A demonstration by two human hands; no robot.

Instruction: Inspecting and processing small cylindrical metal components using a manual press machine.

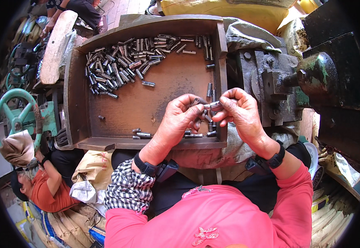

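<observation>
Over the right side of a scuffed brown tray (147, 144), the left hand (179, 118) and right hand (242, 113) both pinch a shiny metal cylinder (213, 106), its ends covered and pretty hard to make out. Smooth, rod-like metal pieces (120, 68) pile up far left, with a few others half hidden beneath the hands.
</observation>
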